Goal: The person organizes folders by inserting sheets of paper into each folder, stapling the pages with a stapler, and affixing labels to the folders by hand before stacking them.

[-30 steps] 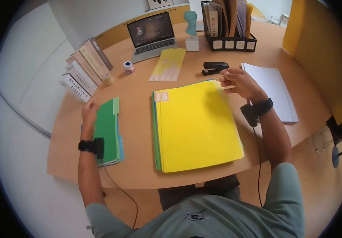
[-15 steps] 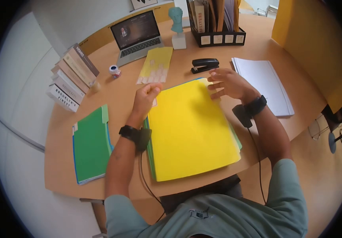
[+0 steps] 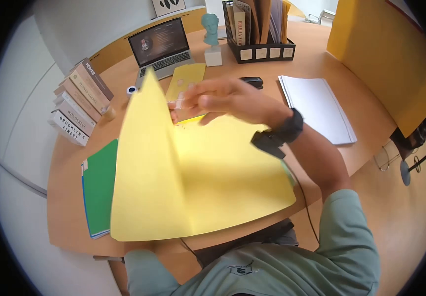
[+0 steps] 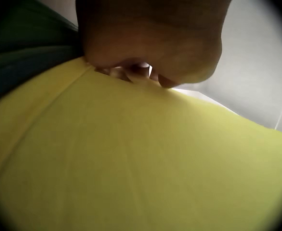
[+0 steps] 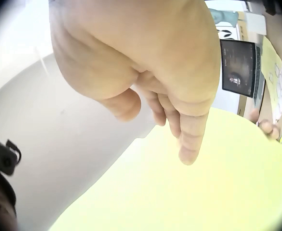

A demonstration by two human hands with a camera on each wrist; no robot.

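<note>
A yellow file folder (image 3: 237, 182) lies open on the desk, its front cover (image 3: 144, 177) raised and tilted to the left. Behind that cover, my left hand (image 4: 155, 38) pinches its far edge; in the head view only a few fingertips (image 3: 173, 113) show past the fold. My right hand (image 3: 232, 101) hovers over the inside of the folder, fingers reaching toward the raised cover. In the right wrist view those fingers are loosely extended and hold nothing. Green folder edges (image 3: 289, 172) peek out from beneath the yellow one.
A green folder stack (image 3: 99, 190) sits at left, partly covered. Further back are books (image 3: 82, 101), a laptop (image 3: 163, 49), a yellow label sheet (image 3: 188, 76), a bust (image 3: 212, 37), a file holder (image 3: 260, 54) and a stapler (image 3: 253, 82). White papers (image 3: 316, 108) lie at right.
My left hand went from the green stack to the yellow folder's top left corner, and the cover now stands lifted. The right hand moved left over the folder.
</note>
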